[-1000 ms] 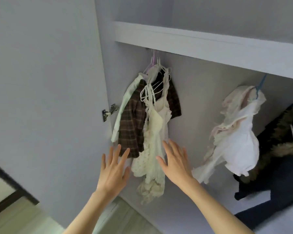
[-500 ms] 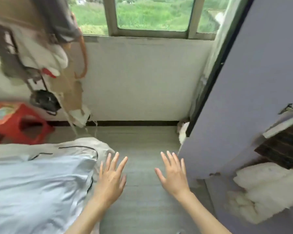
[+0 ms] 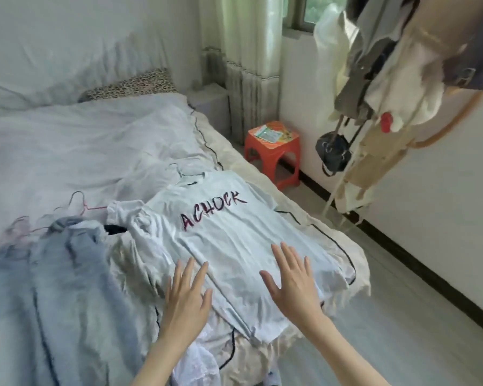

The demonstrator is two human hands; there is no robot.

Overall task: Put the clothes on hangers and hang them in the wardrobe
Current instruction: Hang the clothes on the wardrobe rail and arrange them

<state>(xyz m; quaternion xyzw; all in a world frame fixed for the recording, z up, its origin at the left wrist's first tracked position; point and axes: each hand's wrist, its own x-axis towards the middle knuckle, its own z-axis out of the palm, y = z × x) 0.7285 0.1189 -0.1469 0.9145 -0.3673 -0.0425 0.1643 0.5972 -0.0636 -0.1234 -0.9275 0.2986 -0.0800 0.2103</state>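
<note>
- The view has swung away from the open wardrobe, past the window wall, and now looks down on a bed [image 3: 67, 151]; I judge that one garment has been hung and the person has turned back for the next.
- The left hand [image 3: 186, 298] and the right hand [image 3: 293, 285] are held out over the bed as they were a second ago, fingers straight and spread, holding nothing.
- Under and just ahead of both hands lies one white T-shirt [image 3: 229, 240] with dark red lettering, spread flat near the bed's foot corner (probably the next piece to hang).
- One white wire hanger [image 3: 183, 174] lies at the T-shirt's collar; whether it is already threaded inside, I cannot tell.
- Two pink wire hangers show on the sheet to the left: one [image 3: 81, 203] clear, one [image 3: 20, 222] fainter and blurred.
- One blue-grey fleecy garment [image 3: 56, 288] lies heaped at the left, touching the T-shirt's sleeve.
- One thin white garment [image 3: 198, 363] hangs over the bed's near edge, below the hands.
- One orange plastic stool [image 3: 273, 154] stands on the floor beside the bed.
- The wardrobe is out of view.
</note>
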